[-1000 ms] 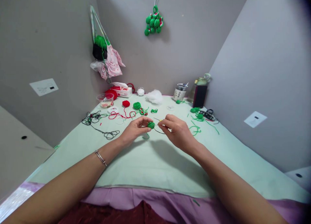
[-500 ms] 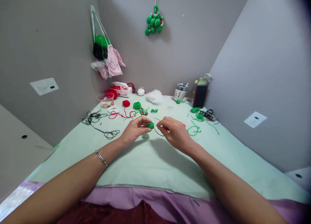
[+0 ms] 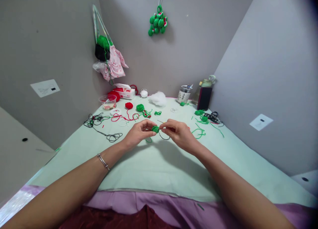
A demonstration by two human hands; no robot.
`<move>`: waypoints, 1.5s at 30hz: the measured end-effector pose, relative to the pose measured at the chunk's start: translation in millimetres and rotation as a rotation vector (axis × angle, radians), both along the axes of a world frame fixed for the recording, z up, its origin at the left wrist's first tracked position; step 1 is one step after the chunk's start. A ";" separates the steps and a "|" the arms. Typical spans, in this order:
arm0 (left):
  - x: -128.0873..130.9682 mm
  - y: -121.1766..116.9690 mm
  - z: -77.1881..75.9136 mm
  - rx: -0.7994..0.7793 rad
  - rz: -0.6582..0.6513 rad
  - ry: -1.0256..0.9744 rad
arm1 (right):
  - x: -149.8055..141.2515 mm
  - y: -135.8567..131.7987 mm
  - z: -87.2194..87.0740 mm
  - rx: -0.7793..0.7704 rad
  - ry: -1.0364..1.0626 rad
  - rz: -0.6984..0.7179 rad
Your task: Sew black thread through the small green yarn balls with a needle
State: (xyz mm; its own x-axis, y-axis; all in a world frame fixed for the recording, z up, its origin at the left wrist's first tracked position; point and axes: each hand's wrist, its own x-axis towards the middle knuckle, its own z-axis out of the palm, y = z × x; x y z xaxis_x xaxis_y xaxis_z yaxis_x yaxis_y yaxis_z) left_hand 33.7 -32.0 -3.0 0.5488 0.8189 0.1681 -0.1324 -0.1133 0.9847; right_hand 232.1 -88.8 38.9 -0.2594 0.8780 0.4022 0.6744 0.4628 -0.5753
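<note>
Green yarn piece: there is one in hand, held over the table between the fingertips of both hands. Well left of the left fingers lies one tangle of dark cord; farther off, one clear plastic bowl. Beyond those fingers, going rightward, come one tissue box, one red yarn ball, one green yarn ball, one white yarn ball and one clump of white stuffing. The left hand grasps the piece between thumb and fingers at its left side. The piece is small, rounded and bright green, its surface bumpy; one dark thread loops between it and the right fingers. The right hand has thumb and forefinger pinched together at the piece's right edge; what they grip is too small to tell. Farther right, beyond these fingers, stand one tin of pens and one dark phone.
</note>
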 end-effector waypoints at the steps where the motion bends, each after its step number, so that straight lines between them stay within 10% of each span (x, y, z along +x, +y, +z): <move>1: -0.2 0.1 0.2 -0.001 0.000 0.002 | 0.8 0.5 0.3 -0.028 0.030 0.005; 14: -3.7 -1.5 4.4 -0.034 -0.095 0.059 | 24.3 8.9 6.8 -0.262 0.158 0.167; 45: -2.7 -4.1 1.6 -0.010 -0.109 0.057 | 18.9 9.4 2.9 -0.219 0.134 0.175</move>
